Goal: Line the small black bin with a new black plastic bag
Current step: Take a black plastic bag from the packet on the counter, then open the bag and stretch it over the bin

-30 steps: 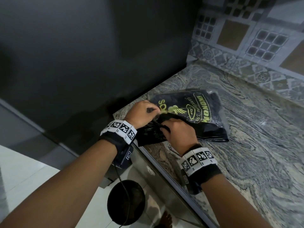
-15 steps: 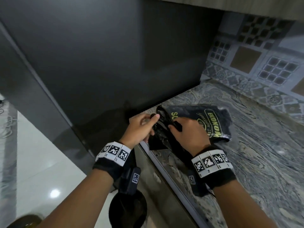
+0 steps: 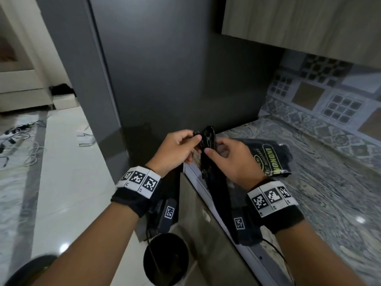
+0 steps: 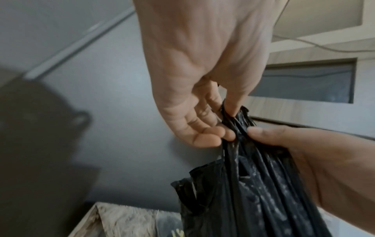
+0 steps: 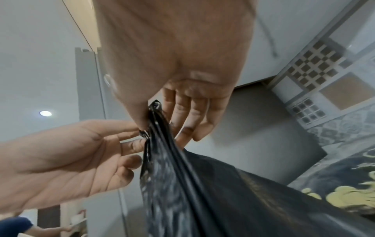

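**A:** What are the hands doing?

**B:** The left hand [image 3: 179, 150] and right hand [image 3: 231, 156] meet at chest height, fingertips almost touching. Each pinches the gathered top of a black plastic bag [image 3: 208, 145] between thumb and forefinger, other fingers loosely curled. The bag hangs limp below them, unopened.

**A:** Why hold it like that?

**B:** Probably to rub the two layers apart and find the mouth; thin film clings, so a fingertip pinch works best.

**A:** What lies beyond the hands?

**B:** Just right of the right hand, a printed black packet of bags [image 3: 270, 157] lies on the marbled counter [image 3: 329, 193]. Below the left wrist, on the floor, stands the small black bin [image 3: 166, 259], unlined as far as I can tell. A dark fridge [image 3: 165, 69] stands beyond the fingers.
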`<state>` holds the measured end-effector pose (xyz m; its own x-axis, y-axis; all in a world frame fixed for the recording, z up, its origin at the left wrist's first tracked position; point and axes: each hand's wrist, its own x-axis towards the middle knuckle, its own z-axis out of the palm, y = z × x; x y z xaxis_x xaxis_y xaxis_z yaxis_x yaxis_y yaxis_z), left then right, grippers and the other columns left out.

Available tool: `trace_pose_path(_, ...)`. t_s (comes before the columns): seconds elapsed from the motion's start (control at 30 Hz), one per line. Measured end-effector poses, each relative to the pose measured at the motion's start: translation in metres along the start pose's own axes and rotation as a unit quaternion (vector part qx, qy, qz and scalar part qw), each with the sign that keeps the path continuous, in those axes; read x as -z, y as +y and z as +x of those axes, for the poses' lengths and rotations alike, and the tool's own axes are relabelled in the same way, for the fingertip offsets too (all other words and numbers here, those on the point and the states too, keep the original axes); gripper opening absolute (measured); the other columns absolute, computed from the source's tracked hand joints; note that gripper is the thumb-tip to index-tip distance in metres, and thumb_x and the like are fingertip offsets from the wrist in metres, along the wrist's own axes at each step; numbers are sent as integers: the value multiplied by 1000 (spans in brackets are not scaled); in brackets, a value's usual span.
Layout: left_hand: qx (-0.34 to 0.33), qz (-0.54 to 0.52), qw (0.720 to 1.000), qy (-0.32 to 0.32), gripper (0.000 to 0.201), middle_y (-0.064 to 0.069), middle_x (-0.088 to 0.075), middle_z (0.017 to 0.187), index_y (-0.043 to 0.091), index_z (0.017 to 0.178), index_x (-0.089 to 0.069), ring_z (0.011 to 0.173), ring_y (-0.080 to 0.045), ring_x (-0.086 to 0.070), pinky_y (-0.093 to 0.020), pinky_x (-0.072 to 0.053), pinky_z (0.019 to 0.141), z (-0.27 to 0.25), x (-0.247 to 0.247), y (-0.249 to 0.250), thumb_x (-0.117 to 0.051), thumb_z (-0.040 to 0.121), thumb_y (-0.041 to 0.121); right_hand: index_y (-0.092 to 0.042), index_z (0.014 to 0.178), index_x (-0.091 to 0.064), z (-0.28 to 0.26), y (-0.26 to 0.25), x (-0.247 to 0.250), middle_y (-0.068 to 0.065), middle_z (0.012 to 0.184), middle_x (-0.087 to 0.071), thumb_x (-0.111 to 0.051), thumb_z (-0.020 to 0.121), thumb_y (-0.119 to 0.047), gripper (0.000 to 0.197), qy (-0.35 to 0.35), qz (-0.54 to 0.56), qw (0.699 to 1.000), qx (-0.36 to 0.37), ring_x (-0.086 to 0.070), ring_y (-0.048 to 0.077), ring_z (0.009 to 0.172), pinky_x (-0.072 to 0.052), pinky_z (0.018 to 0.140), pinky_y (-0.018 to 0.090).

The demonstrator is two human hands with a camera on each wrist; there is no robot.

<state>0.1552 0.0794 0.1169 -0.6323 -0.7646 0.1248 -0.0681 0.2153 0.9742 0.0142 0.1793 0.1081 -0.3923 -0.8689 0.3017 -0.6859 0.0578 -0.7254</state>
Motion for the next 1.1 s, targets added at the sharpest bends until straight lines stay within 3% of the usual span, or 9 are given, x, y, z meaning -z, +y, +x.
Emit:
trace_pose_path(0.1, -31, 25, 999, -8, 20, -6, -68, 71, 15, 82, -68, 49, -12, -55, -22, -49, 49, -19, 18, 12, -55, 94, 24, -28, 105, -62, 4, -20, -7, -4, 84, -73, -63, 79, -50, 34, -15, 85, 996, 9, -69, 11, 81, -57, 79, 43)
trace_pose_path(0.23, -52, 42, 998, 12, 17, -6, -68, 72, 19, 84, -69, 48, -12, -52, -24, -49, 50, -41, 48, 20, -55, 93, 23, -25, 109, -61, 7, -52, -21, -5, 85, -73, -64, 85, -38, 27, -15, 113, 991, 64, -69, 6, 80, -56, 75, 28)
trace_pose_path(0.33, -46, 63, 996, 45, 18, -2, -69, 70, 17, 88, -70, 48, -12, -52, -24, -49, 51, -57, 73, 21, -56, 93, 26, -19, 99, -69, 10, -67, -37, -5, 80, -72, -63, 87, -34, 20, -2, 105, 990, 96, -67, 7, 76, -54, 74, 27)
trace_pose_path(0.43, -36, 105, 989, 100, 20, 10, -62, 51, 13, 87, -68, 44, -7, -51, -19, -48, 50, -73, 98, 14, -55, 93, 27, -17, 87, -68, 14, -70, -52, -11, 64, -60, -63, 86, -35, 19, 13, 96, 990, 100, -55, 5, 60, -48, 64, 25)
trace_pose_path(0.5, -32, 131, 980, 145, 17, 10, -56, 43, 15, 87, -68, 41, -6, -49, -15, -45, 47, -83, 114, 5, -56, 93, 25, -14, 80, -65, 15, -67, -60, -7, 59, -52, -64, 86, -33, 20, 19, 83, 992, 98, -46, 7, 55, -43, 59, 26)
trace_pose_path(0.6, -21, 136, 969, 204, 12, 5, -55, 54, 20, 85, -69, 39, -3, -45, -16, -44, 45, -96, 137, -13, -58, 91, 23, -11, 77, -64, 15, -63, -70, -3, 59, -54, -64, 85, -31, 22, 7, 60, 995, 85, -50, 11, 54, -45, 60, 28)
trace_pose_path(0.77, 5, 155, 953, 261, 16, 5, -59, 66, 12, 94, -73, 53, 0, -50, -21, -44, 54, -109, 154, -45, -61, 89, 21, -15, 83, -63, 10, -58, -90, -6, 67, -60, -67, 80, -22, 8, -28, 21, 997, 66, -61, 17, 66, -47, 62, 20)
trace_pose_path(0.9, 41, 156, 949, 270, 14, -4, -64, 71, 16, 92, -72, 51, -4, -53, -21, -43, 52, -118, 155, -68, -60, 88, 23, -27, 100, -63, 4, -45, -110, -9, 64, -55, -64, 80, -22, 20, -67, 2, 996, 60, -55, 13, 60, -50, 66, 32)
trace_pose_path(1.1, 73, 147, 949, 268, 10, -11, -70, 73, 20, 87, -69, 46, -1, -53, -23, -44, 54, -132, 150, -86, -60, 87, 23, -40, 88, -62, -4, -28, -128, -9, 81, -71, -59, 76, -48, 15, -107, -50, 993, 27, -67, 17, 78, -57, 74, 44)
